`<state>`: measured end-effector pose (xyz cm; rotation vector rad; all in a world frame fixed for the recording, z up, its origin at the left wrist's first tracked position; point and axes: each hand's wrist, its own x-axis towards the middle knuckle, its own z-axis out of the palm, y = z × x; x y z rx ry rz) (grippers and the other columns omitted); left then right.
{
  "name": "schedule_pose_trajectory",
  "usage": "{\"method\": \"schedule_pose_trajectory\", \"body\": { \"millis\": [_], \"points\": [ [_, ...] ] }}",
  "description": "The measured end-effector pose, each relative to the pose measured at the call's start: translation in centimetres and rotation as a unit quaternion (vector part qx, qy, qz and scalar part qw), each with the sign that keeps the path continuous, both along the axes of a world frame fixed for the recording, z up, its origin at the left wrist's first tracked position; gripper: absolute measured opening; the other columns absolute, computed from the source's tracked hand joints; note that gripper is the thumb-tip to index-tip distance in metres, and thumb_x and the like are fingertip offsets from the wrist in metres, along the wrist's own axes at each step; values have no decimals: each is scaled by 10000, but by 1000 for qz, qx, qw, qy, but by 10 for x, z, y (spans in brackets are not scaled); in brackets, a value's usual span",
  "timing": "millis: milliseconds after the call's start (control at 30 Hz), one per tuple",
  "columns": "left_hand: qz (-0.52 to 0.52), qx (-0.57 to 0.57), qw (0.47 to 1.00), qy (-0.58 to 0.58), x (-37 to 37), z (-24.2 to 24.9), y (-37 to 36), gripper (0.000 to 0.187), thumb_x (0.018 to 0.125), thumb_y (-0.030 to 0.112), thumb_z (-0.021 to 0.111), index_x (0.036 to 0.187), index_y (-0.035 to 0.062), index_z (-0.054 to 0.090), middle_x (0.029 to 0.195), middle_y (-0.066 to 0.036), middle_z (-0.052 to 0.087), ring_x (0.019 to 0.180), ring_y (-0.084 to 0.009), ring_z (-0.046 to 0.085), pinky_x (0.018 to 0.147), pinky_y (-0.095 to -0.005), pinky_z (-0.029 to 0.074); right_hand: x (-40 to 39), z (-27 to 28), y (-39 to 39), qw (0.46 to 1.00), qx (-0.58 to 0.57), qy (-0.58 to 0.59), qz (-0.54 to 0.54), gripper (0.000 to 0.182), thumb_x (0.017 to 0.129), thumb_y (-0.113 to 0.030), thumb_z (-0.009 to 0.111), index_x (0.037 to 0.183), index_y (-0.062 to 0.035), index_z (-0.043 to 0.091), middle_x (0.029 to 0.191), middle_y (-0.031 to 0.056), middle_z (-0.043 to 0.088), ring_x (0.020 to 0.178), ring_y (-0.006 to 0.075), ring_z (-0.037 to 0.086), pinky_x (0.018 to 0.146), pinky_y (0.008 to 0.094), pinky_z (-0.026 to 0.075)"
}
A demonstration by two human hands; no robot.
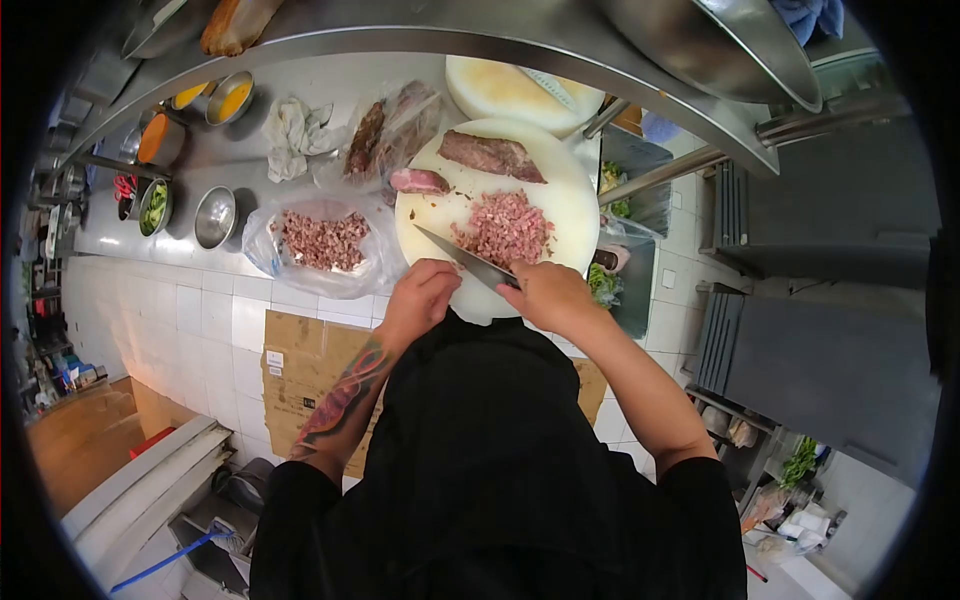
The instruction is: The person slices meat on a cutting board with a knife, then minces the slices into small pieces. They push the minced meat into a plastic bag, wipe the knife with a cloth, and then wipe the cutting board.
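On the round white cutting board [575, 205], 1 pile of diced meat [505, 228] sits center to right, near side. Right hand [552, 296]: clamped on the handle of 1 knife [468, 260], blade angled up-left over the board, beside the pile. Left hand [428, 292]: at the board's near-left edge, left of the blade, fingers curled and bunched; can't tell whether they pinch anything. Same board, far side: 1 long brown-pink meat slab [492, 156], plus 1 smaller pink meat chunk [420, 181] at the left edge. Few small bits scattered between.

Left of board: 1 clear plastic bag [262, 238], open, diced meat inside. Above it, 1 more clear bag [412, 118] beside 1 dark elongated piece [365, 138], probably meat, hard to tell through the film. Crumpled white cloth [290, 140] left of that. 1 steel bowl [215, 218] left of the open bag; 1 green-filled bowl [154, 208] farther left. 1 thick second board [480, 85] behind the main board. Brown cardboard [290, 385] on the tiled floor, below counter level.
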<state>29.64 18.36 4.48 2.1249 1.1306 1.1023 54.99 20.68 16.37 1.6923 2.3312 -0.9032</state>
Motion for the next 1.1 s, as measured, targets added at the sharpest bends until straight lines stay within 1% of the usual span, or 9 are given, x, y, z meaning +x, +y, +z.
{"method": "schedule_pose_trajectory", "body": {
  "millis": [100, 167, 233, 333, 433, 567, 733, 800, 1100],
  "points": [
    [87, -2, 996, 13, -12, 6, 6, 250, 858, -46, 796, 1093, 29, 759, 1134, -151, 739, 1070, -375, 709, 931, -450, 579, 29, 15, -2, 999, 7, 32, -34, 419, 1046, -442, 683, 1078, -25, 695, 894, 192, 770, 900, 442, 743, 816, 561, 576],
    [120, -5, 992, 38, -16, 9, 25, 303, 885, -33, 768, 1184, 2, 733, 1194, -185, 722, 1128, -412, 685, 991, -484, 556, 60, 13, -3, 995, 6, 94, -41, 457, 1060, -456, 686, 1077, 1, 686, 755, 170, 716, 700, 361, 741, 660, 495, 583],
    [197, 10, 978, 69, -17, 11, 48, 327, 913, -30, 730, 1240, -26, 711, 1239, -195, 708, 1154, -431, 668, 1016, -496, 542, 82, 16, -10, 948, -146, 194, -206, 466, 1096, -451, 660, 1054, 12, 674, 627, 93, 615, 470, 214, 637, 453, 386, 490],
    [178, -4, 980, 92, -11, 2, 70, 359, 889, -67, 685, 1242, -15, 730, 1250, -210, 700, 1140, -436, 668, 1001, -490, 553, 123, -26, -29, 879, -195, 317, -296, 446, 1136, -431, 611, 1013, -4, 650, 589, 19, 523, 371, 98, 493, 356, 302, 361],
    [76, -1, 995, 64, 11, -9, 71, 404, 892, -76, 652, 1272, 18, 752, 1210, -206, 717, 1129, -421, 681, 977, -463, 577, 146, -56, -51, 811, -220, 380, -386, 418, 1150, -407, 593, 1001, -18, 635, 582, 5, 510, 369, 111, 465, 361, 304, 351],
    [39, -15, 998, 53, 44, 8, 62, 599, 924, 123, 758, 1493, 14, 608, 1449, -256, 603, 1332, -455, 580, 1142, -499, 488, 153, -77, -75, 762, -226, 418, -440, 393, 1152, -390, 586, 1024, -20, 623, 594, 20, 514, 357, 125, 443, 363, 310, 362],
    [3, -12, 993, 120, 73, 1, 68, 881, 906, 350, 838, 1603, -29, 454, 1656, -315, 383, 1502, -517, 403, 1265, -557, 347, 106, -88, -87, 763, -200, 410, -457, 388, 1145, -393, 590, 1083, -10, 595, 620, 52, 539, 374, 167, 524, 364, 336, 410],
    [-8, -31, 997, 70, 95, 3, 64, 903, 901, 369, 849, 1650, 55, 456, 1667, -308, 377, 1513, -513, 397, 1273, -558, 338, 72, -90, -86, 759, -202, 419, -456, 347, 1151, -361, 569, 1135, -18, 522, 628, 68, 540, 392, 198, 577, 367, 356, 452],
    [94, -25, 995, -5, 158, -1, 53, 495, 997, 161, 754, 1471, 51, 659, 1621, -274, 471, 1456, -462, 506, 1228, -504, 409, 25, -85, -69, 766, -226, 482, -361, 196, 1097, -118, 554, 1189, 15, 442, 769, 100, 570, 437, 219, 622, 391, 366, 488]
  ]
}}
